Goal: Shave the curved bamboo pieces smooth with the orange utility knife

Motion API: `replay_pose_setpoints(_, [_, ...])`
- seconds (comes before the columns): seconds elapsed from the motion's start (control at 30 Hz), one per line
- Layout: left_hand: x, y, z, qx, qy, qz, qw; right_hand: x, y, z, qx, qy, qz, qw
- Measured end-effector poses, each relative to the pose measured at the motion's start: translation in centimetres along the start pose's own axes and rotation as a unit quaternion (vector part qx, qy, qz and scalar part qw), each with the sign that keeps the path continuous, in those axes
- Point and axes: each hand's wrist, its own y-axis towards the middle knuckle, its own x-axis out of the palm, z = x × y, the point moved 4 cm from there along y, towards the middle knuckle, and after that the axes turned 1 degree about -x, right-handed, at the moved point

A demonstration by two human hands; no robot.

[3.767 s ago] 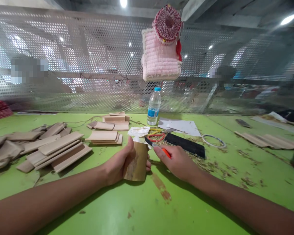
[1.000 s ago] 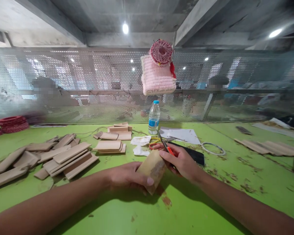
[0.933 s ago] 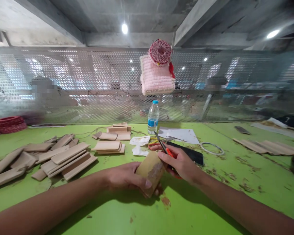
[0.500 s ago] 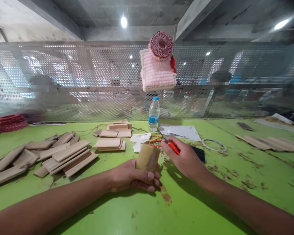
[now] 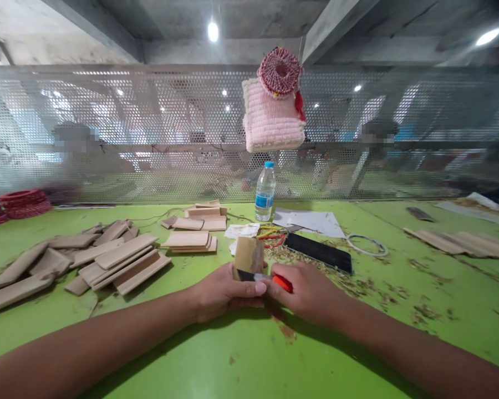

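Left grip (image 5: pixel 228 292), the nearer, clasps the curved tan piece (image 5: pixel 249 252) at its 1 o'clock, long axis seemingly 12-to-6 above the tabletop (image 5: pixel 183 354), while right grip (image 5: pixel 310 292) clenches the orange-handled knife (image 5: pixel 281 283), blade pointing 9 o'clock across the piece's lower face, contact unclear.

A clear bottle (image 5: pixel 265 197) with a blue cap stands upright near the middle of the table's (image 5: pixel 183 354) far edge, white paper (image 5: pixel 322 223) lying just beside it. Toward the near edge from the paper lies a flat black slab (image 5: pixel 318 252), with a pale ring (image 5: pixel 371 254) near its right end. Red woven bands (image 5: pixel 25 205) sit at the far left corner. Beyond the far edge, a pink ribbed hanging (image 5: pixel 273 124) hangs before a perforated screen (image 5: pixel 170 122).
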Motion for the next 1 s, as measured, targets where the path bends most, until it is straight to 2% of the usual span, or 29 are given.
replay_pose_setpoints(0.37, [-0.1, 0.1, -0.1, 0.05, 0.042, 0.005, 0.998, 0.3, -0.1, 0.0, 0.031, -0.011, -0.001, 0.999])
replay_pose_setpoints(1.0, [0.0, 0.1, -0.3, 0.014, -0.004, 0.025, 1.0, 1.1, -0.6, 0.0, 0.042, -0.071, 0.044, 0.996])
